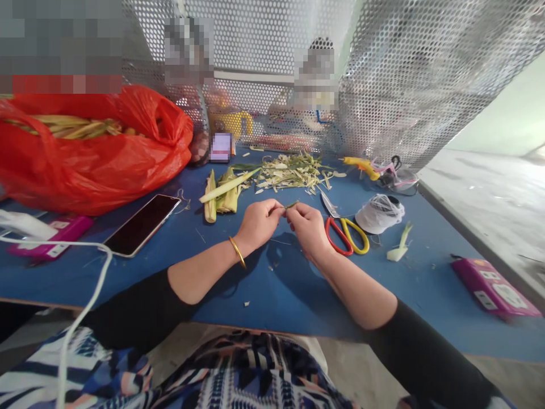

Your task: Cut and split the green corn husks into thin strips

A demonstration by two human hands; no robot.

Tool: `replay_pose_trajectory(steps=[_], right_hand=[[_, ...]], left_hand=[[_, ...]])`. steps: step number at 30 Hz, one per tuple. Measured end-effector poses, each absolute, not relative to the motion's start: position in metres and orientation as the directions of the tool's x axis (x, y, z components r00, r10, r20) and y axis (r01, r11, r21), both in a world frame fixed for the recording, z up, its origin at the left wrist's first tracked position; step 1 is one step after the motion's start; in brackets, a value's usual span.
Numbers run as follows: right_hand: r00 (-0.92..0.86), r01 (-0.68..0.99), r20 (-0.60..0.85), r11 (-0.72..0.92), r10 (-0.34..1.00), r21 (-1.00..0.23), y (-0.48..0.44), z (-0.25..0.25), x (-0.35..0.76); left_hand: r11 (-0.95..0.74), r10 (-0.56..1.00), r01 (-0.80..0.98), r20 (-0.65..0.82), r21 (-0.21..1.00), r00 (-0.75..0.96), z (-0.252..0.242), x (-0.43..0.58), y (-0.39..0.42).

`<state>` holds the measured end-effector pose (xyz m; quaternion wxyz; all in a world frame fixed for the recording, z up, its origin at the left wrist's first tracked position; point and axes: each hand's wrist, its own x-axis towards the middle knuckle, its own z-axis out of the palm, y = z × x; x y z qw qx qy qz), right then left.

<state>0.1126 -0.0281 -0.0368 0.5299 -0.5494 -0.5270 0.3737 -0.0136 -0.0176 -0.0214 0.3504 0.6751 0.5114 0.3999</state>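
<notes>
Between left hand (260,221) and right hand (309,225): slim green strip (292,204), each grip pinched closed on it.

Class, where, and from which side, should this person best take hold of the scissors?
The scissors are probably best gripped by the red handle and yellow handle, from the near right side: they lie flat, loops angled toward the person, blades pointing away.

Plain black sleeves (140,301), slim gold bangle (237,253) on the left wrist (247,243) — plus a pretty busy blue-and-white print outfit (251,375).
</notes>
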Motion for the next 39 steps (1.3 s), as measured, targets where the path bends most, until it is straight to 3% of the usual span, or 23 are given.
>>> replay_pose_trajectory(steps=[6, 10, 15, 18, 23, 26, 31, 36, 39], right_hand=[[0.148, 0.218, 0.158, 0.123, 0.976, -0.968, -0.029, -0.037, 0.112], [0.12, 0.294, 0.174, 0.132, 0.978, -0.947, -0.026, -0.036, 0.115], [0.123, 0.313, 0.301, 0.251, 0.946, -0.916, -0.027, -0.032, 0.119], [0.039, 0.393, 0.367, 0.323, 0.929, -0.861, -0.029, -0.029, 0.121], [0.051, 0.47, 0.436, 0.364, 0.898, -0.804, -0.027, -0.029, 0.123], [0.024, 0.411, 0.36, 0.319, 0.933, -0.854, -0.024, -0.034, 0.123], [-0.004, 0.167, 0.184, 0.182, 0.983, -0.969, -0.019, -0.042, 0.121], [-0.023, -0.064, 0.056, 0.054, 0.998, -0.996, -0.021, -0.041, 0.117], [-0.056, -0.113, -0.006, -0.013, 0.998, -0.993, -0.021, -0.04, 0.117]], left_hand=[[-0.134, 0.986, 0.317, 0.095, 0.939, 0.136, -0.023, -0.012, -0.016], [0.147, 0.969, 0.064, -0.157, 0.987, 0.191, -0.015, -0.015, -0.014], [0.438, 0.883, -0.191, -0.379, 0.879, 0.278, -0.005, -0.023, -0.011], [0.476, 0.87, -0.27, -0.402, 0.837, 0.285, -0.008, -0.024, -0.009], [0.515, 0.852, -0.331, -0.43, 0.791, 0.298, -0.015, -0.024, -0.006], [0.517, 0.852, -0.334, -0.441, 0.788, 0.281, -0.015, -0.024, -0.006], [0.512, 0.853, -0.34, -0.42, 0.789, 0.31, -0.015, -0.025, -0.005], [0.566, 0.817, -0.341, -0.456, 0.751, 0.352, -0.016, -0.024, -0.006], [0.612, 0.781, -0.316, -0.49, 0.725, 0.387, -0.015, -0.024, -0.006]])
